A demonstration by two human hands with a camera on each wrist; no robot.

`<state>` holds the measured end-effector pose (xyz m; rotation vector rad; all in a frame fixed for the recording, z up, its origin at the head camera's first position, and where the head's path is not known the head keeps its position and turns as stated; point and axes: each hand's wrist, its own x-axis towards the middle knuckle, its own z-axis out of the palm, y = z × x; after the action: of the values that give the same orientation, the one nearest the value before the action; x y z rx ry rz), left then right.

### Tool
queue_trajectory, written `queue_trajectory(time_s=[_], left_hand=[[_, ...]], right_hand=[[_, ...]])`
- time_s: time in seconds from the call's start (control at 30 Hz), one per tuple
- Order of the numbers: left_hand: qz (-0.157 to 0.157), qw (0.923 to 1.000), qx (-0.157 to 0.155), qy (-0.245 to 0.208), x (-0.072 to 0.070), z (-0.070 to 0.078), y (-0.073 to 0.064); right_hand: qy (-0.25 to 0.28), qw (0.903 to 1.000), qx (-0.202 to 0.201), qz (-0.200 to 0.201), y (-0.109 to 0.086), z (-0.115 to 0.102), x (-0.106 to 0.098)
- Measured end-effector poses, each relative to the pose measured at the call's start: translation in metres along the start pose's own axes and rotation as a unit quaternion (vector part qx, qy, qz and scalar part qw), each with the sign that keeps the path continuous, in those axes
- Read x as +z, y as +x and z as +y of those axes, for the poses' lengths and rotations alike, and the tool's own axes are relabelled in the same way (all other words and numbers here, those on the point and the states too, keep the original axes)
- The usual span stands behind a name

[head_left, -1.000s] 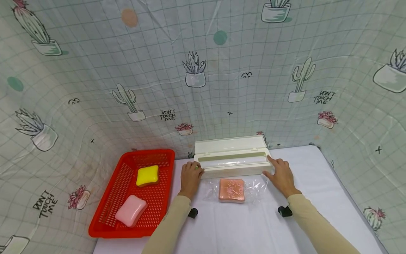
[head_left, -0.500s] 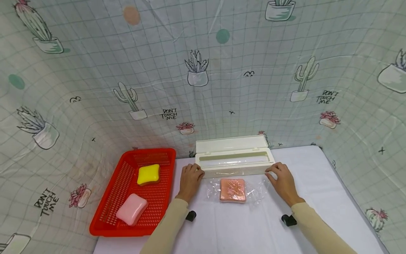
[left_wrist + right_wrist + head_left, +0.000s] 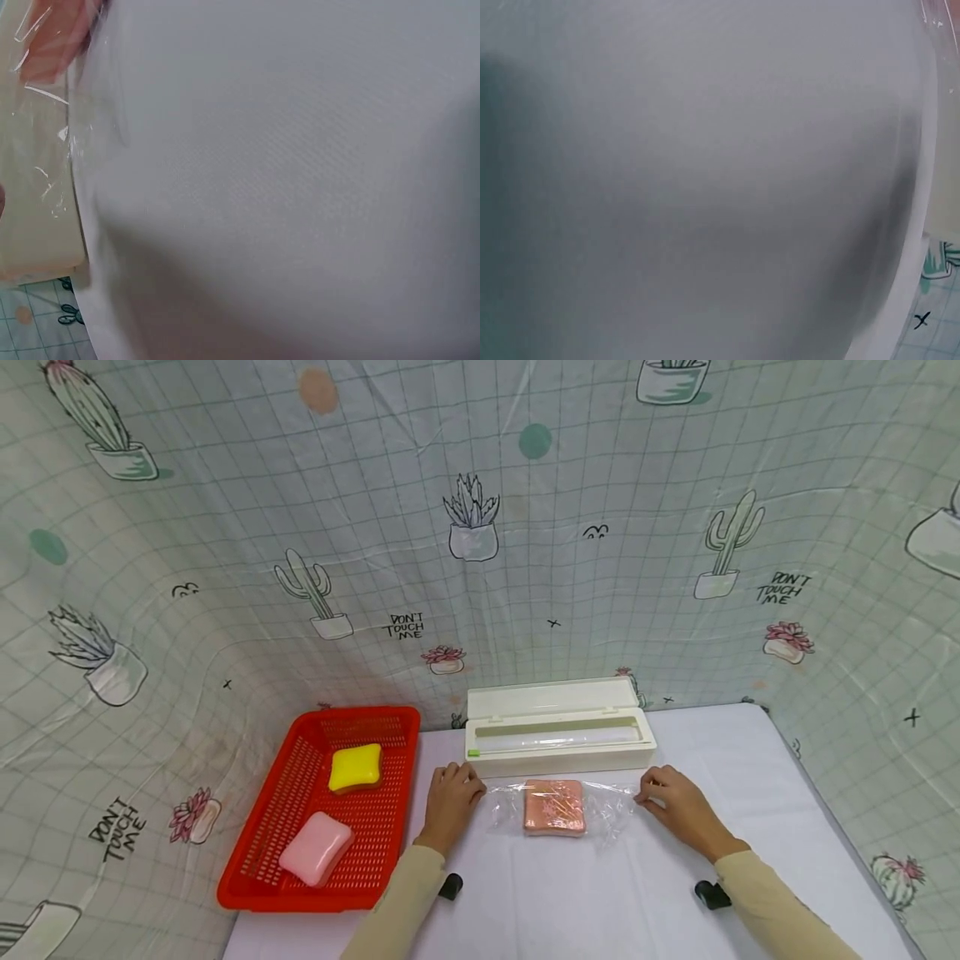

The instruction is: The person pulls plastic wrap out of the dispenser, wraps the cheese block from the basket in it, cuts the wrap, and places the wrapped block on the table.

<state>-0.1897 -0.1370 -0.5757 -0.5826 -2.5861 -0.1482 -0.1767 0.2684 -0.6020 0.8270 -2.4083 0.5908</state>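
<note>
Your left hand (image 3: 452, 802) pinches the left end of the clear film (image 3: 606, 812), fingers narrow, thumb and fingertips together near its top corner. Your right hand (image 3: 678, 802) has the right end the same way, fingers narrow on the film's edge. The film spans the gap between your hands, over the orange block (image 3: 553, 808), crinkled on both sides of it; whether any runs underneath, you can't tell from here. The block sits flat on the white surface (image 3: 577, 910), between your hands, just in front of the long cream box (image 3: 562, 765). Box lid (image 3: 551, 697) is up, tilted back toward the cactus-print backdrop (image 3: 555, 585); a roll (image 3: 558, 739) lies inside, green tab (image 3: 473, 752) at the left front corner. Red basket (image 3: 363, 835) stands to your left: yellow block (image 3: 356, 767) toward its back, pink block (image 3: 317, 850) nearer you, the two apart. Tan sleeves (image 3: 401, 902) on both arms, a black piece (image 3: 451, 887) beside each wrist. Your left wrist view gets film, the orange block's corner and the box's end; your right one is mostly blurred surface, with film at the top right corner.
</note>
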Motion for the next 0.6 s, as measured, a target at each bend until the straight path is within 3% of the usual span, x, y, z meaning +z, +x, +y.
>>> queue_trajectory(time_s=[0.27,0.6], left_hand=[[-0.07,0.9957,0.019,0.058,0.001,0.006,-0.008],[-0.098,0.9921,0.042,0.066,0.01,0.006,-0.016]], right_hand=[[-0.03,0.9969,0.005,-0.073,-0.005,0.0,0.002],[-0.033,0.9933,-0.018,-0.109,-0.008,0.0,0.006]])
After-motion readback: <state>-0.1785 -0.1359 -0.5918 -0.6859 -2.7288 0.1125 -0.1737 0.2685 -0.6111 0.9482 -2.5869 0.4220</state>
